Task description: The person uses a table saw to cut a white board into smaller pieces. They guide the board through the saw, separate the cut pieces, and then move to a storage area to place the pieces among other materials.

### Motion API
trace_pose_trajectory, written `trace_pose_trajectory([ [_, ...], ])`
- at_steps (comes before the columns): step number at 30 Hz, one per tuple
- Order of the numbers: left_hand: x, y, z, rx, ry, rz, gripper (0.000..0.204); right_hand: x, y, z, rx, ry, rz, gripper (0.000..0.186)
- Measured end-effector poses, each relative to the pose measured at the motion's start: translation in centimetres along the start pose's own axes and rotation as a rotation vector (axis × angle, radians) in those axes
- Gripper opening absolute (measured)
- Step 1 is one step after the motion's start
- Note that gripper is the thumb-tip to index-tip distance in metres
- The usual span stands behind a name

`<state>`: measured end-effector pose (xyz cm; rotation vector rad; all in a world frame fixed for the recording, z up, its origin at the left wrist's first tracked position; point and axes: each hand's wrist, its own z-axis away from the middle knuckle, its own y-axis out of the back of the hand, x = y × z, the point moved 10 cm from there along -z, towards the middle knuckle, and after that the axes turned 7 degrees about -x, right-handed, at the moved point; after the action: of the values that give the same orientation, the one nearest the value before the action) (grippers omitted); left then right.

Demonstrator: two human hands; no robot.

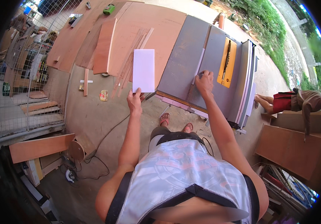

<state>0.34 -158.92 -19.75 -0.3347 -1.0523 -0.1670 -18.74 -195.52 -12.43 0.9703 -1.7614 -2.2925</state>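
My left hand [135, 101] grips the near edge of a white rectangular panel [144, 71], thumb on top, holding it up left of the table saw. The saw has a dark grey top [183, 56] and a yellow insert [223, 72] around its toothed blade [227, 56]. On the saw top, left of the blade, my right hand [205, 83] has its fingers curled at the near end of a thin pale strip [200, 59], which lies along the top. The fingertips are partly hidden.
Large brown plywood sheets [160, 26] lie beyond, with thin wood strips [132, 59] and a brown board [105, 46] on them. A cable [110, 128] crosses the floor. At right, another person [295, 100] bends over brown panels [287, 149]. Wire fencing [29, 67] stands left.
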Motion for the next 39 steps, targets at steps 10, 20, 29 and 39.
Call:
trace_pose_trajectory([
  [10, 2.2, -2.0, 3.2, -0.190, -0.040, 0.137, 0.020, 0.2, -0.2, -10.8, -0.236, 0.118, 0.140, 0.091],
  [20, -1.8, -0.5, 5.1, -0.287, 0.109, 0.232, 0.020, -0.1, -1.2, -18.3, -0.529, 0.086, 0.400, 0.124],
  [29, -1.8, 0.2, 5.1, -0.221, -0.006, 0.173, 0.018, -4.8, 8.7, -15.2, -0.513, 0.235, -0.627, 0.028],
  [39, 6.4, -3.3, 7.3, -0.293, -0.270, 0.181, 0.016, -16.5, 11.8, -11.5, 0.187, 0.320, -0.374, 0.094],
])
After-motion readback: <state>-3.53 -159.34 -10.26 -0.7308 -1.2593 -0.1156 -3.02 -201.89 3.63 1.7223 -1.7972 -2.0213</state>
